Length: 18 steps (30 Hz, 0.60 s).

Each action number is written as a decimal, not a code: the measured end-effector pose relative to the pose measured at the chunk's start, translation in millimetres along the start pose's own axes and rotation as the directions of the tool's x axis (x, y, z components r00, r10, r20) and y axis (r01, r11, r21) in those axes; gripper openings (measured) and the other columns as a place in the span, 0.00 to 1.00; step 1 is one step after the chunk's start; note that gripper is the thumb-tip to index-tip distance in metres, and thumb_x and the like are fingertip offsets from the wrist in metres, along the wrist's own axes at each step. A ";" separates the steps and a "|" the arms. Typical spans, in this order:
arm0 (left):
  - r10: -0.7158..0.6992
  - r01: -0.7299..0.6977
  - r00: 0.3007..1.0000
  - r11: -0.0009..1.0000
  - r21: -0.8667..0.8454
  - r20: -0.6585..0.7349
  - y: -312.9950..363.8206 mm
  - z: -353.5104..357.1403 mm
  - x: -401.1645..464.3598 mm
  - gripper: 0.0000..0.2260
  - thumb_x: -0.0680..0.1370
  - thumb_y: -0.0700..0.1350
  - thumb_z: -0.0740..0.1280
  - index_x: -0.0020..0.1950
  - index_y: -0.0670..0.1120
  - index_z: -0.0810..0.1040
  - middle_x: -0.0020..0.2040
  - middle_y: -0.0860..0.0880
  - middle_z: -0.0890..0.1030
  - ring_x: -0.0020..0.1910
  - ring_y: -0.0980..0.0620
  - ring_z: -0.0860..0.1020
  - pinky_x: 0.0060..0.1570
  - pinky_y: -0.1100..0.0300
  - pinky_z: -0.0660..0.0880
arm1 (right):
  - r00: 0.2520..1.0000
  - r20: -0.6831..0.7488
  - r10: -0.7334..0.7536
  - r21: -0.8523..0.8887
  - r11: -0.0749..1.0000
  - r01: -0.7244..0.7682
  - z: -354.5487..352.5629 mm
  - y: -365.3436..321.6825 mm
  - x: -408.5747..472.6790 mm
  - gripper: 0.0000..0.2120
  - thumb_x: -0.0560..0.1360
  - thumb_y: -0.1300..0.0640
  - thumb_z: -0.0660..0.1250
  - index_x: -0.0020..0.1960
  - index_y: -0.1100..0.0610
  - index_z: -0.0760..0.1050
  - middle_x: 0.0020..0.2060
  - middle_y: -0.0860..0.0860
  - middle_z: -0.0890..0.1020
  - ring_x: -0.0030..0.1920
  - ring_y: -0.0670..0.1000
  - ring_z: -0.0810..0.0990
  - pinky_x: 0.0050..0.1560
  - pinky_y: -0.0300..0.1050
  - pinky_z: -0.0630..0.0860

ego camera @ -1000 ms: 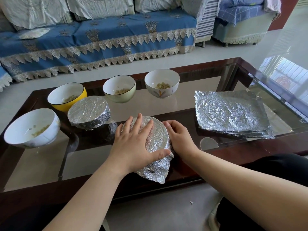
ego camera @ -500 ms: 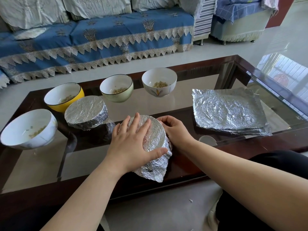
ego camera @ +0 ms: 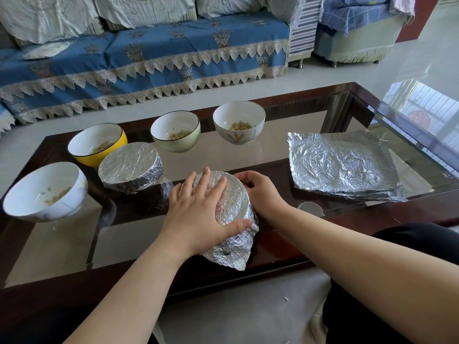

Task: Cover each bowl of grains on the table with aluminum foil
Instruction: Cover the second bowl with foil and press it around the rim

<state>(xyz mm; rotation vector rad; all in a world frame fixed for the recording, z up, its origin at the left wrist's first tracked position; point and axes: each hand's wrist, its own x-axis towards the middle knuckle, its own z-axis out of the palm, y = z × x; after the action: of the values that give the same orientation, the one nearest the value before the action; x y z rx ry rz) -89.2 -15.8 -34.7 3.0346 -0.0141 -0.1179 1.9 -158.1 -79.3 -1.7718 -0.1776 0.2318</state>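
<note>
**Foil sheet half-formed over near bowl, both hands on it**

Foil-covered bowl (ego camera: 232,194) sits at the near edge of the glass table (ego camera: 248,157), between the two hands. Left hand (ego camera: 198,214) lies flat across the foil top, fingers spread and straight, thumb pressing the near rim. Right hand (ego camera: 260,192) is against the bowl's right side, fingers curled onto the foil at the rim. A loose foil flap (ego camera: 231,252) hangs toward the table's near edge, not tucked.

Finished wrapped bowl (ego camera: 130,166) stands just left and behind, apart from both hands. Four open bowls with grains: white bowl (ego camera: 46,191) far left, yellow bowl (ego camera: 98,145), green bowl (ego camera: 176,131), flower-patterned bowl (ego camera: 239,125) along the back. Stack of foil sheets (ego camera: 345,167) lies flat to the right, well apart from the right hand.
</note>
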 end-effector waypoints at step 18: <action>-0.019 0.020 1.000 1.000 0.024 -0.020 1.5 0.7 0.7 0.51 0.60 0.82 0.41 0.80 0.61 0.45 0.81 0.51 0.41 0.79 0.48 0.41 0.75 0.44 0.43 | 0.998 -0.056 -0.026 -0.249 0.969 0.012 -12.2 -11.0 -19.7 0.23 0.82 0.46 0.57 0.48 0.64 0.81 0.42 0.60 0.84 0.45 0.58 0.82 0.47 0.50 0.76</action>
<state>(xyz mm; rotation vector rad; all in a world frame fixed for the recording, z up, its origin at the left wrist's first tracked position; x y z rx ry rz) -88.5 -17.4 -35.3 3.0605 0.0158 -0.0903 -14.0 -172.1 -64.9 -2.0224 -0.1873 0.1474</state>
